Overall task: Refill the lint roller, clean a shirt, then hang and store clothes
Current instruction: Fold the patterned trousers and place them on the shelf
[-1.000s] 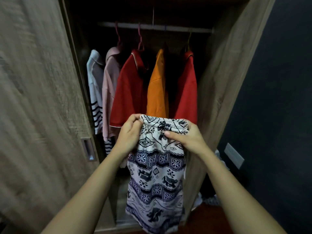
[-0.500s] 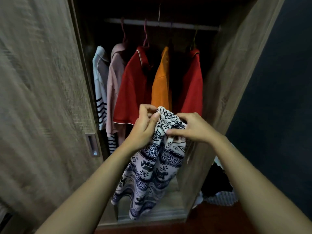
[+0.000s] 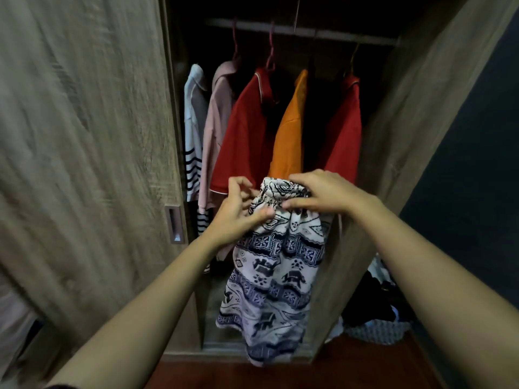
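Two hands: left hand [image 3: 238,213] pinches the waistband's left edge, fingers curled; right hand [image 3: 323,195] clamps over its top, thumb in front.
Shorts: patterned shorts [image 3: 275,276] hang from both hands in front of the open wardrobe [image 3: 407,136], resting on nothing.
Change: waistband was spread wide a second ago; now gathered narrow, legs doubled.
Meaning: likely being folded for storage; not yet put away.
Room: five shirts [image 3: 247,136] on the rail [image 3: 309,30]; clothes pile [image 3: 373,318] on the red-brown floor [image 3: 351,366], at right; dark wall [image 3: 477,164].

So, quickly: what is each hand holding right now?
Left hand: pinches the patterned garment near its top.
Right hand: grips the same garment's top.
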